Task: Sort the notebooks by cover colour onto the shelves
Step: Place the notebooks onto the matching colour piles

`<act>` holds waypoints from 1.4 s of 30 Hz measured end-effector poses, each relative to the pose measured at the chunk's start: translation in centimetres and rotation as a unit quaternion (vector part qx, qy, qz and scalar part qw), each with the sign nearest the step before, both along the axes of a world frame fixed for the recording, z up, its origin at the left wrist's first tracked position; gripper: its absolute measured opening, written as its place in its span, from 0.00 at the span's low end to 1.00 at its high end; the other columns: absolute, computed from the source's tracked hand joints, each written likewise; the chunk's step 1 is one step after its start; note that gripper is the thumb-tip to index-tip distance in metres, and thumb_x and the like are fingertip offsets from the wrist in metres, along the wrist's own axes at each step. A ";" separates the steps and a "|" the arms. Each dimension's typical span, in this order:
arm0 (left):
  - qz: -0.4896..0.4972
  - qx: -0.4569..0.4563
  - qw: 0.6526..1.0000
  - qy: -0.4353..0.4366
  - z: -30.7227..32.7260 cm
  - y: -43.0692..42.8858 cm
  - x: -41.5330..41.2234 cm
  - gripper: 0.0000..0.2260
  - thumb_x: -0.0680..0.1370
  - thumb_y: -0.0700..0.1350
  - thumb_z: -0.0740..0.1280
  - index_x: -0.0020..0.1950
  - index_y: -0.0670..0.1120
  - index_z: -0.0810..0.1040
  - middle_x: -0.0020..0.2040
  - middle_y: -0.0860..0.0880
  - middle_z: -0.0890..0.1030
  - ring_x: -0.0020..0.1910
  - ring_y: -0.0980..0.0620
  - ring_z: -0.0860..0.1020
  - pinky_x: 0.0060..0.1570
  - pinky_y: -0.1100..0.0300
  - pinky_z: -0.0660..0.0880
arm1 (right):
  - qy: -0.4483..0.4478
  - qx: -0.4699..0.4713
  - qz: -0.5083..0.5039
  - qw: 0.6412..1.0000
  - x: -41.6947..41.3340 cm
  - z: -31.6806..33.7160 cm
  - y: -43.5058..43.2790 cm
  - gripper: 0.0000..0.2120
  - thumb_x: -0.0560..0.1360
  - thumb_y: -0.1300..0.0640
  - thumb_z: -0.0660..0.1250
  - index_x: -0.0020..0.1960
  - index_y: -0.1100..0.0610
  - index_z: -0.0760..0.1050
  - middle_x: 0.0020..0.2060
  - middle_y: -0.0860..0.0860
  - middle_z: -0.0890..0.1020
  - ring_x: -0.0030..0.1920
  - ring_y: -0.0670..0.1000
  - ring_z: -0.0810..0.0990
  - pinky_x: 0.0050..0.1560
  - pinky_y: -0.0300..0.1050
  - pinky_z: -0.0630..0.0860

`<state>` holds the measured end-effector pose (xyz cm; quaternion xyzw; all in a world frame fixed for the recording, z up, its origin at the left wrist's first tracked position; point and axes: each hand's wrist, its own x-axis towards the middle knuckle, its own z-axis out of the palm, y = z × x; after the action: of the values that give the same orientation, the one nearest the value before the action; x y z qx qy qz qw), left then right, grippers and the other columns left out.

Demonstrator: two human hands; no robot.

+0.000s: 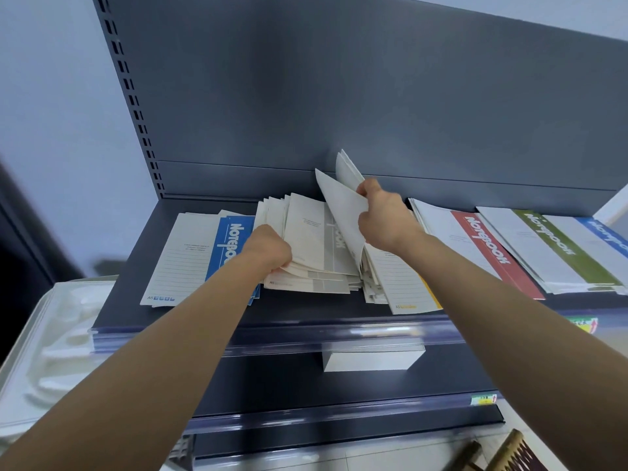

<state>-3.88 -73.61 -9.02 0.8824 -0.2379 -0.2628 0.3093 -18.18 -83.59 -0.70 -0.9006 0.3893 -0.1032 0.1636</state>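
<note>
Two hands worked the top shelf (306, 316): right of the blue notebook (231, 243), the left hand (268, 248) gripped the near edge of the grey pile (316, 239), and the right hand (384, 215) pinched two covers (339, 202) upright. Light, floppy, slippery, they seemed best taken by the spine.

Notebook pile (316, 246) centre of shelf (306, 311); flat notebooks (190, 256) left; overlapping row (509, 246) right; box (370, 360) on lower shelf (272, 379).

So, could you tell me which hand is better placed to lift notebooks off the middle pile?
Right, probably: the right hand pinches the raised notebooks, tilted up off the grey pile, while the left hand grips that pile's left edge.
</note>
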 end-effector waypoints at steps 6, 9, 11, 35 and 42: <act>-0.005 -0.006 1.000 -0.010 -0.6 -0.3 0.5 0.08 0.74 0.42 0.71 0.44 0.41 0.72 0.43 0.44 0.77 0.43 0.47 0.78 0.40 0.58 0.75 | 0.011 -0.001 0.026 1.000 0.5 0.0 0.6 0.17 0.75 0.68 0.56 0.64 0.59 0.64 0.46 0.57 0.72 0.41 0.58 0.73 0.32 0.42 0.67; -0.034 0.004 0.998 -0.044 -0.5 -0.2 0.4 0.10 0.73 0.45 0.72 0.45 0.41 0.74 0.46 0.44 0.78 0.47 0.47 0.78 0.43 0.59 0.74 | 0.013 -0.002 0.034 0.999 0.7 0.0 0.9 0.18 0.76 0.67 0.57 0.64 0.58 0.63 0.49 0.58 0.74 0.41 0.57 0.72 0.33 0.42 0.68; -0.049 -0.005 0.996 -0.072 -0.6 -0.2 0.2 0.08 0.73 0.42 0.71 0.48 0.42 0.75 0.46 0.45 0.78 0.47 0.47 0.78 0.43 0.58 0.74 | 0.007 0.004 0.040 0.999 1.0 -0.2 1.0 0.18 0.77 0.67 0.58 0.65 0.58 0.63 0.53 0.59 0.76 0.42 0.57 0.74 0.38 0.46 0.73; 0.049 0.003 0.991 -0.124 -0.5 0.4 1.2 0.22 0.73 0.34 0.68 0.65 0.37 0.64 0.57 0.38 0.77 0.55 0.40 0.77 0.44 0.53 0.73 | 0.024 -0.018 0.063 0.998 1.8 -0.7 0.5 0.17 0.76 0.66 0.59 0.64 0.58 0.63 0.50 0.59 0.77 0.45 0.60 0.78 0.43 0.53 0.79; 0.048 0.020 0.988 -0.146 0.9 2.0 1.2 0.12 0.77 0.33 0.58 0.60 0.33 0.70 0.57 0.37 0.77 0.54 0.40 0.77 0.39 0.57 0.71 | 0.059 -0.005 0.104 0.993 3.1 -1.6 0.6 0.21 0.74 0.64 0.59 0.66 0.55 0.64 0.49 0.57 0.77 0.47 0.60 0.76 0.40 0.46 0.71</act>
<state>-2.71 -71.57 -8.14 0.9279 -0.2324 -0.1207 0.2655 -15.07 -82.95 -2.26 -0.9415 0.3019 -0.0344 0.1458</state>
